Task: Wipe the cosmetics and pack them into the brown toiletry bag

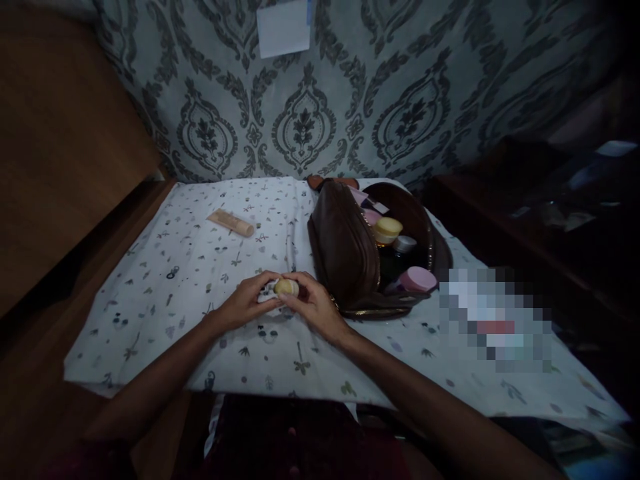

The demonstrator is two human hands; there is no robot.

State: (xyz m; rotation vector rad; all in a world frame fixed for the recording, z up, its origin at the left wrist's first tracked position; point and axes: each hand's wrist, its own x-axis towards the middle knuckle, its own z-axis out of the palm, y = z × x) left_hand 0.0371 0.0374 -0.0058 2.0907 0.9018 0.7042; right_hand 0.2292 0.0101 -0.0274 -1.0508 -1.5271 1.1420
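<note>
Two bare hands meet above the near half of a cloth-covered table, midway along its near edge. The left hand (254, 297) curls its fingers and thumb about the whitish end of a small, rounded, yellow-and-white object (287, 287); the right hand (317, 305) grips the yellow end, its thumb lying along the near side. The object is partly hidden by the fingers, and its exact kind cannot be told. Just beyond the right hand stands a dark brown, leather-like zipped bag (341, 243), gaping open toward the table's right edge. Within its mouth appear a round jar with a yellow lid (389, 230), a smaller container with a grey lid (405, 244) and, at the near right, a container with a broad pink lid (419, 279). A slim beige tube (231, 223) lies aslant toward the far left corner, well apart from the bag. A pixelated patch (495, 320) covers part of the table's right edge. The white cloth (160, 313) bears small scattered motifs.
</note>
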